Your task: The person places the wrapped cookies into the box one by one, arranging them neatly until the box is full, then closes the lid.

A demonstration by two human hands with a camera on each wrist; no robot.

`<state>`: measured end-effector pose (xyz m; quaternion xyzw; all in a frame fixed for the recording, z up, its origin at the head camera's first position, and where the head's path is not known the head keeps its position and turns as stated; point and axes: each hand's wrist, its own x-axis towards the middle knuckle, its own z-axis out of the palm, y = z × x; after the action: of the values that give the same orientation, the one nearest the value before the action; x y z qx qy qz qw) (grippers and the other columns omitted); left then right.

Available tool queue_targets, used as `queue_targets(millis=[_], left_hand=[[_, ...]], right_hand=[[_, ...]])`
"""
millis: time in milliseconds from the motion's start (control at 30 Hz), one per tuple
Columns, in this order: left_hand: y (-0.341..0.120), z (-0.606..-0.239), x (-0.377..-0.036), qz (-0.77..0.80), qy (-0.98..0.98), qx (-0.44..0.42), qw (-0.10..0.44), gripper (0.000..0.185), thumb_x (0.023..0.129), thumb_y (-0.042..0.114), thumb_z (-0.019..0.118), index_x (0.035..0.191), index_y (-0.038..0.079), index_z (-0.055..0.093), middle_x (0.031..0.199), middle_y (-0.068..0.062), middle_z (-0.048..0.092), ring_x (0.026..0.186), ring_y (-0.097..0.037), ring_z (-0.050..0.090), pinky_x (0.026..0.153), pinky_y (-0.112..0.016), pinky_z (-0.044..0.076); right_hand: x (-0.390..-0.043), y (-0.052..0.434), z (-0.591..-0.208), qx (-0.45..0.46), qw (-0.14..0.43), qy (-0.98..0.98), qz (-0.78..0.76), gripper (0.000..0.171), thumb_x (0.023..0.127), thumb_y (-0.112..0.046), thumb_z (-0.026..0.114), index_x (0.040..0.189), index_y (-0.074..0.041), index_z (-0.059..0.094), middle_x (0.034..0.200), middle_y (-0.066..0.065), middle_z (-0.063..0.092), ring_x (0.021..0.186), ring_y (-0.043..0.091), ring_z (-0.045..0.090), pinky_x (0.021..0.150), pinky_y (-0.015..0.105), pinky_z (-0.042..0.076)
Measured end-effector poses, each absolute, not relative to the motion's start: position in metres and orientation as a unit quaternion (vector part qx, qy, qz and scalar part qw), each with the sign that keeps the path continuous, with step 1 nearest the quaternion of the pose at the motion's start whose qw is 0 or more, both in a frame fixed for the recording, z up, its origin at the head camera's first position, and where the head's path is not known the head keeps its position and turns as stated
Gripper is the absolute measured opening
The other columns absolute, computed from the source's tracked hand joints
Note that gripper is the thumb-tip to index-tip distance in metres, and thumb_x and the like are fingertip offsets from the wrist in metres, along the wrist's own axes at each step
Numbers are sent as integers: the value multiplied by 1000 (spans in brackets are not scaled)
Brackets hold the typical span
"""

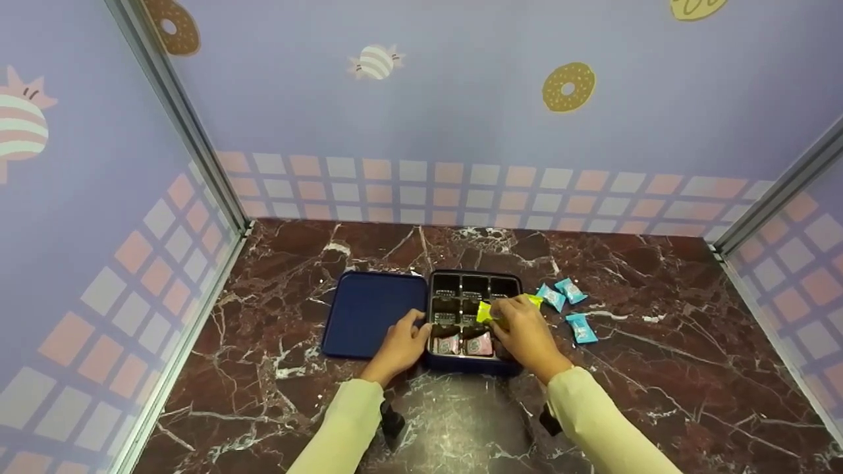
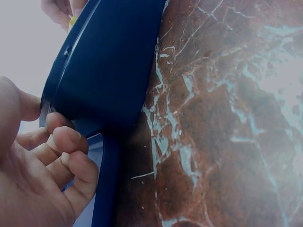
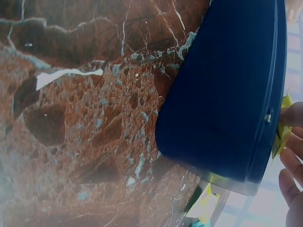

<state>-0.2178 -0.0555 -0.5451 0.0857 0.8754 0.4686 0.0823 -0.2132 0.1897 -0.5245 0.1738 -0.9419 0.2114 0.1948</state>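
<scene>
A dark blue box (image 1: 471,364) with a black tray of compartments stands on the table. My left hand (image 1: 403,342) grips its left side, thumb at the rim and fingers curled below, as the left wrist view shows. Over the tray's right part, my right hand (image 1: 525,330) pinches a yellow-wrapped candy (image 1: 484,312), partly hidden by the fingers. Pink-wrapped candies, one in the front left compartment (image 1: 446,345) and one in the front middle (image 1: 479,344), lie in the tray. The front right compartment is hidden under the right hand.
A blue lid (image 1: 375,316) lies left of the box. Several blue-wrapped candies (image 1: 581,328) lie to its right, and another yellow-wrapped candy (image 3: 206,204) shows beyond the box's corner. Patterned panels (image 1: 461,118) enclose the marbled table (image 1: 276,408) behind and at both sides.
</scene>
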Motion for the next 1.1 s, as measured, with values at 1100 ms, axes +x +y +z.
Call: queue_targets(millis=[1100], left_hand=[[-55,-546,-217,479,870,92,73,33,99,23,52,126,3,54,60,5,37,52,-12,36,54,-26,31]], right_hand=[[-221,177,-528,204,208,-932,214,17,77,-4,77,89,-9,66,87,3,71,80,23,58,75,36,50]])
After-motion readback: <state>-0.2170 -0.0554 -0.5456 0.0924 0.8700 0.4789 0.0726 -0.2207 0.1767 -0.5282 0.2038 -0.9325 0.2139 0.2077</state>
